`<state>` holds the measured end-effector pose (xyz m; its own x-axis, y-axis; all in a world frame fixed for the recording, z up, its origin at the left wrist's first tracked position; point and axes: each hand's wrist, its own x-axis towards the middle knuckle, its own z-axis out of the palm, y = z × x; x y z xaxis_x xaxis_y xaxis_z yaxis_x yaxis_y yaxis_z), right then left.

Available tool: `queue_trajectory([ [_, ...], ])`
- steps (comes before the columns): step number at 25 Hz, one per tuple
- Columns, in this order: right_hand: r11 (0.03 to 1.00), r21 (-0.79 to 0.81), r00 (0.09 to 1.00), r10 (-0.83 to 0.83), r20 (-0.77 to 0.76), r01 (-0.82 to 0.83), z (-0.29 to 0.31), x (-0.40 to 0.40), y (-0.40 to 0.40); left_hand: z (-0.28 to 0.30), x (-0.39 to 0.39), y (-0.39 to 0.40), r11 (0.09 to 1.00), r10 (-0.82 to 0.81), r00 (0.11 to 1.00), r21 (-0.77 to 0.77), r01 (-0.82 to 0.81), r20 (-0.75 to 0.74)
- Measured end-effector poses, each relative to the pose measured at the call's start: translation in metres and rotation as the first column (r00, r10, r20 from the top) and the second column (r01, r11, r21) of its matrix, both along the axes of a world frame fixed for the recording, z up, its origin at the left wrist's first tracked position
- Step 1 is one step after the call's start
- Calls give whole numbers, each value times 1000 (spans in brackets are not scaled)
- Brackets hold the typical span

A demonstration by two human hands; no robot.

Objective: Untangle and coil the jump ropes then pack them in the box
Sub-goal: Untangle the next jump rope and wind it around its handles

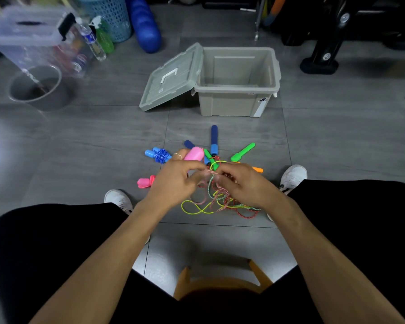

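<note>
Far left of the floor: a clear lidded storage bin, blurred, with a round grey tub in front of it and a water bottle and green spray bottle beside it.
Behind them: a blue mesh basket and a blue roller near the far edge of the floor.
Pink handle, left: one pink handle lies on the floor just left of the left wrist.
Blue coiled rope: a blue jump rope, wound round its light-blue handles, lies apart on the floor to the left of the pile.
Left hand: the left hand has its fingers curled, pinching cord at the top of the tangle; a ring shows on one finger, and a second pink handle sticks out just beyond its knuckles.
Tangle: the tangled ropes, yellow-green, red and pale braided cords, hang from both hands and spread onto the floor between the two white shoes.
Right hand: the right hand is curled too, gripping cords in the same knot, just beside the left fingertips.
Loose handles: a dark blue handle, green handles and an orange handle fan out on the floor beyond the hands.
Box: the grey box stands open further out on the floor, its lid leaning against its left side.
</note>
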<state>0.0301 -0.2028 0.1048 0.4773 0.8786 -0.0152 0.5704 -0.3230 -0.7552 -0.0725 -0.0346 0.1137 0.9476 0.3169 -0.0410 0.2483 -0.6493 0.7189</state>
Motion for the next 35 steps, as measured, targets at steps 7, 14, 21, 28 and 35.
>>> queue_trajectory([
  [7,974,-212,990,-49,129,76,-33,17,-15,12,-2,26,778,532,845,-362,-514,-55],
  [14,995,-75,986,74,152,-63,-11,4,1,0,-3,9,998,20,976,-52,-32,-217],
  [21,996,-41,983,-66,172,74,-17,8,-5,11,4,4,974,121,992,-199,-109,48],
  [28,985,-100,988,-132,86,140,-27,13,-10,23,-3,1,854,317,946,-455,-253,69],
  [35,984,-159,997,-69,35,74,-13,10,-14,3,-5,15,660,497,847,-552,-511,-189],
])
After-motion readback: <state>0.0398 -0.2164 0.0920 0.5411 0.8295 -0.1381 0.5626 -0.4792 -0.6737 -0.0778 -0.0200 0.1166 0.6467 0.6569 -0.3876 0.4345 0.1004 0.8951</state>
